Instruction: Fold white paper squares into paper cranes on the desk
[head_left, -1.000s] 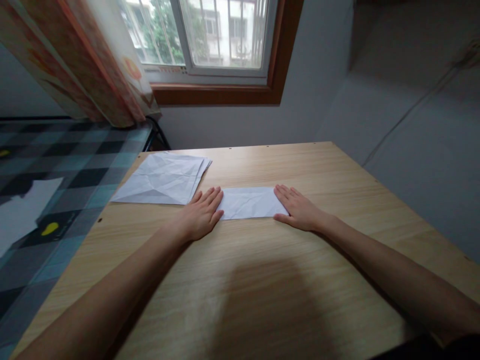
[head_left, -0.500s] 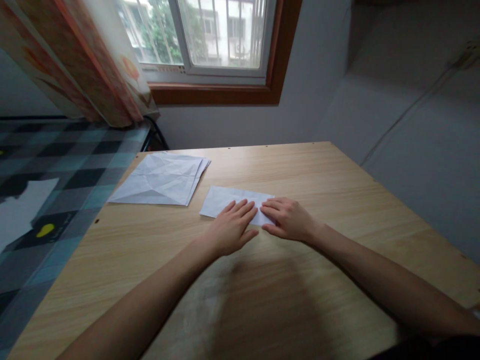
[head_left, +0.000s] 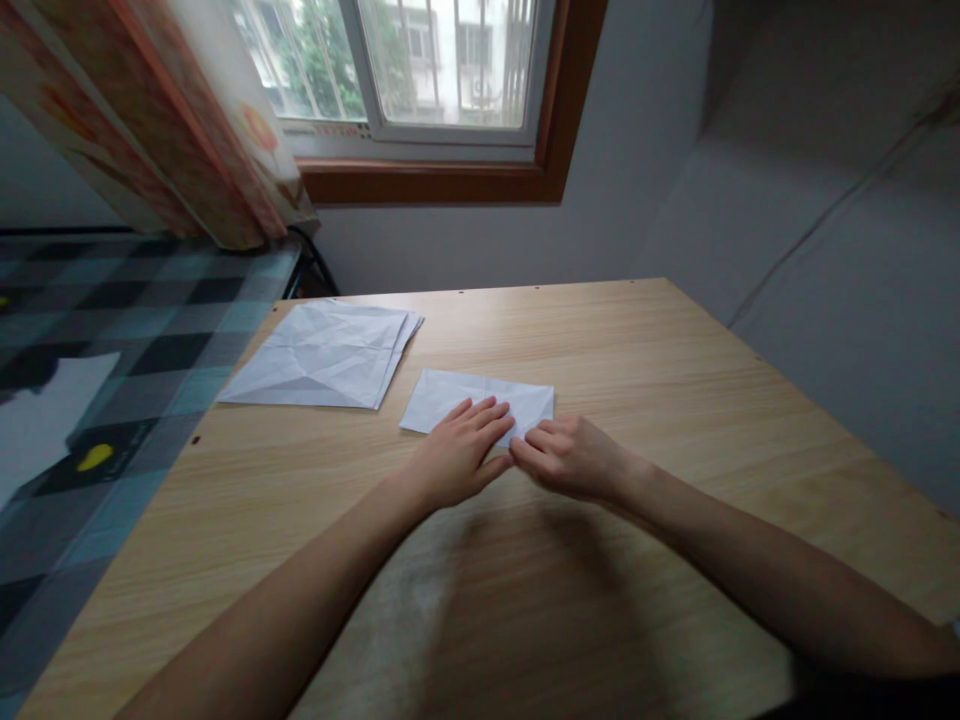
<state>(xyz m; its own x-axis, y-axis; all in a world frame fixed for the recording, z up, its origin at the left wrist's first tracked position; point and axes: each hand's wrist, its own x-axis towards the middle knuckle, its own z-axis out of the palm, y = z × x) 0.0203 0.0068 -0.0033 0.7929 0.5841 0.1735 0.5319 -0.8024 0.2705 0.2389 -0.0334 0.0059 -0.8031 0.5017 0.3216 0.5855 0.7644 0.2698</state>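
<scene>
A folded sheet of white paper (head_left: 442,396) lies on the wooden table, longer than it is deep. My left hand (head_left: 463,450) rests flat across its middle, fingers stretched out and the thumb reaching along the near edge. At the paper's near right corner, my right hand (head_left: 568,452) is closed, its fingers curled and the thumb side touching the near edge close to my left thumb. The curled fingers partly hide that corner.
A stack of creased white paper sheets (head_left: 322,358) sits at the table's (head_left: 600,340) far left. Left of the table is a surface with a checked cloth (head_left: 172,350), bearing a torn white sheet (head_left: 56,415). A window and curtain (head_left: 202,120) are behind.
My right hand has slid back toward me and curled its fingers, uncovering the paper's right end. My left hand has stayed in place on the paper.
</scene>
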